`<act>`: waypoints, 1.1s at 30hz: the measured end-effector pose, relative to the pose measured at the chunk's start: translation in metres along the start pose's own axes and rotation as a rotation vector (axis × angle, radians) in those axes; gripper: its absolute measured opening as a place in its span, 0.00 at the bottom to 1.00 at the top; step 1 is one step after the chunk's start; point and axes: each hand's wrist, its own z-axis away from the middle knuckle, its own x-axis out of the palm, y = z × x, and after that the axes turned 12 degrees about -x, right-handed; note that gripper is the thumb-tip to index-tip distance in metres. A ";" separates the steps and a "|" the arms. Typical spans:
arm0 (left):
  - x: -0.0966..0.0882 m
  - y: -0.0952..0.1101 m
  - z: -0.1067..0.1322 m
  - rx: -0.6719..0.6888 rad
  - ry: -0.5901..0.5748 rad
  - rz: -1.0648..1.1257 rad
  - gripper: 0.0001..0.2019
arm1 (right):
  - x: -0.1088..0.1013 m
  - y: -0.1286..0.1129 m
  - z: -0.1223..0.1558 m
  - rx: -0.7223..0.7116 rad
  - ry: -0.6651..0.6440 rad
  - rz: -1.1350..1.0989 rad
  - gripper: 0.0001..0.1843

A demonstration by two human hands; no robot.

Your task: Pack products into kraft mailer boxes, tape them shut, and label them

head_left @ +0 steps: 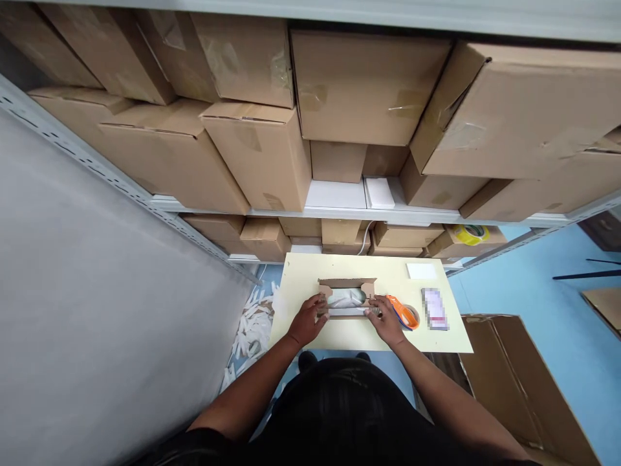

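A small, shallow cardboard box lies open on a pale yellow table, its back flap standing up. Inside rests something wrapped in clear and whitish plastic; its kind cannot be made out. My left hand grips the left end of the box, thumb at the front and fingers over the side. At the right end, my right hand holds the box in the same way. Just right of that hand lies an orange tape dispenser with a roll of tape.
On the table are a blurred-out printed item and a white box. Shelves full of cartons rise behind. White scraps litter the left floor; a large open carton stands at right. Yellow tape sits on a shelf carton.
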 end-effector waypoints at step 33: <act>0.028 0.036 -0.021 0.169 0.238 -0.639 0.11 | -0.054 0.061 0.016 0.420 -0.407 0.829 0.21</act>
